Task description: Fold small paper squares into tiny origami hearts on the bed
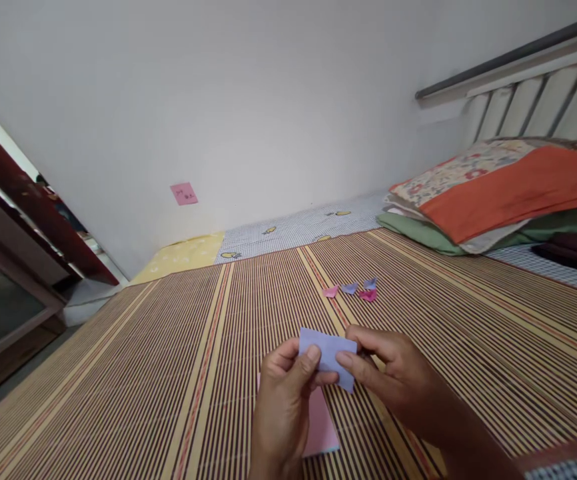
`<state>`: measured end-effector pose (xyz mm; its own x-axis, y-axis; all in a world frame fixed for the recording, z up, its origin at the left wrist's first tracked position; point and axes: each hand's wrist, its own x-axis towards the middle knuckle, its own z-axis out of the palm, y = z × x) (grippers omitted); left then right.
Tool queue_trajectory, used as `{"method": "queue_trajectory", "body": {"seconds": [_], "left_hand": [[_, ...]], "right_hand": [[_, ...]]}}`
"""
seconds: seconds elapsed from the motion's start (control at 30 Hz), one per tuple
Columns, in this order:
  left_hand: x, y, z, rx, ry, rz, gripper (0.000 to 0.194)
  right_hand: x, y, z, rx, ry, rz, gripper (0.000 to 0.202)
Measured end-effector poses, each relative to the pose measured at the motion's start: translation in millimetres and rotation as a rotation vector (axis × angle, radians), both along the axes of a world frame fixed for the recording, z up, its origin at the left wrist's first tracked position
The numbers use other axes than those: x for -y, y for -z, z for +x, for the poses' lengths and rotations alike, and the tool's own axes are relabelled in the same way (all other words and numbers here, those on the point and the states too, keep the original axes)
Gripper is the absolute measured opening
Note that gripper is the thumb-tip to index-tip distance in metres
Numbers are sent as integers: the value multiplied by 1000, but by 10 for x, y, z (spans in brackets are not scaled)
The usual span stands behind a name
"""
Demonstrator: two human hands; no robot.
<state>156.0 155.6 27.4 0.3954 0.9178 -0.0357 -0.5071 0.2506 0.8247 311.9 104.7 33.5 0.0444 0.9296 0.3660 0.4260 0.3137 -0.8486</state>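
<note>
A blue-violet piece of paper [328,355] is held up between both hands above the striped mat. My left hand [284,400] pinches its left part, thumb on the front face and fingers behind. At the paper's right edge, my right hand [393,367] grips it between thumb and index finger. Below the hands lies a pink sheet or pad [321,423], partly covered by my left hand. Farther forward on the mat sit several small folded papers: a light pink one [331,292], two blue-violet ones [350,289] and a magenta one [368,295].
The striped mat [248,313] covers the bed. Folded bedding with an orange cover [518,190] is stacked at the right, below a radiator [543,100]. A pink note [184,194] is on the wall. A glass-paned cabinet [3,300] stands at the left.
</note>
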Motion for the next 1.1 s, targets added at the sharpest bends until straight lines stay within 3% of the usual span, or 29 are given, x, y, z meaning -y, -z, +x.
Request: {"method": "queue_trajectory", "body": {"seconds": [0.3,0.53,0.67,0.77,0.93,1.1], "left_hand": [[13,-16,21,-84,-10,83,20],[-2,10,-53,-278,-28,238,19],[36,-50,-41,-339,54,308,22],[60,-72,-12,-353,121,355,22],[36,-48,-7,-359,149,265,21],[14,-36,-30,-314,166,161,26]], "right_hand": [[14,24,73,-91,-13,2,37],[-6,8,124,-126,28,21,30],[-13,-43,10,-107,41,37,12],[-11,-65,-100,-70,76,68,19],[-21,-33,-123,-39,184,115,25],[-38,18,-18,-142,261,120,24]]}}
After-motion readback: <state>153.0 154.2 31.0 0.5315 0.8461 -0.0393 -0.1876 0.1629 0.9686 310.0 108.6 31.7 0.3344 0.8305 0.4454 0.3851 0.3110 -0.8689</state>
